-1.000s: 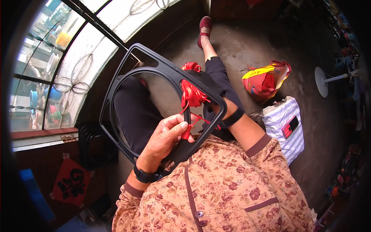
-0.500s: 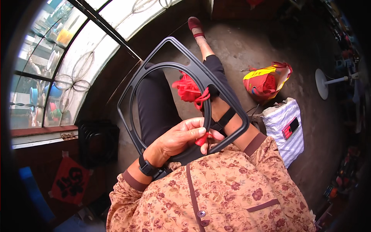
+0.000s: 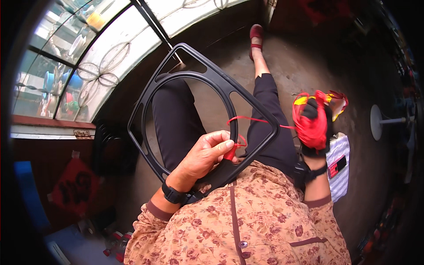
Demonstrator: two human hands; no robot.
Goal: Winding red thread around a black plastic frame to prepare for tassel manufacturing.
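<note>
A black plastic frame [image 3: 229, 86], square outside with a round opening, leans over my lap. My left hand [image 3: 201, 154] is closed on the ring's near right side, thumb and fingers pinching it. Just below the thumb, red cord wrapping [image 3: 229, 154] is wound round the ring. Out to the right, my right hand [image 3: 314, 153], in a black glove, is closed round a loose bundle of red cord [image 3: 311, 129], slightly blurred. A strand [image 3: 252, 118] runs from the bundle across the frame's right side to the ring.
A red and yellow bag [image 3: 338, 104] stands on the floor behind the right hand. Nearer is a white striped sack [image 3: 339, 187] with a red and black device [image 3: 338, 166] on it. A white round-based stand [image 3: 376, 122] is farther right. Barred windows [image 3: 104, 66] fill the upper left.
My right hand has carried the red cord bundle from the ring's opening out to the right, drawing the strand out. The left hand keeps its pinch on the ring. The view has shifted somewhat.
</note>
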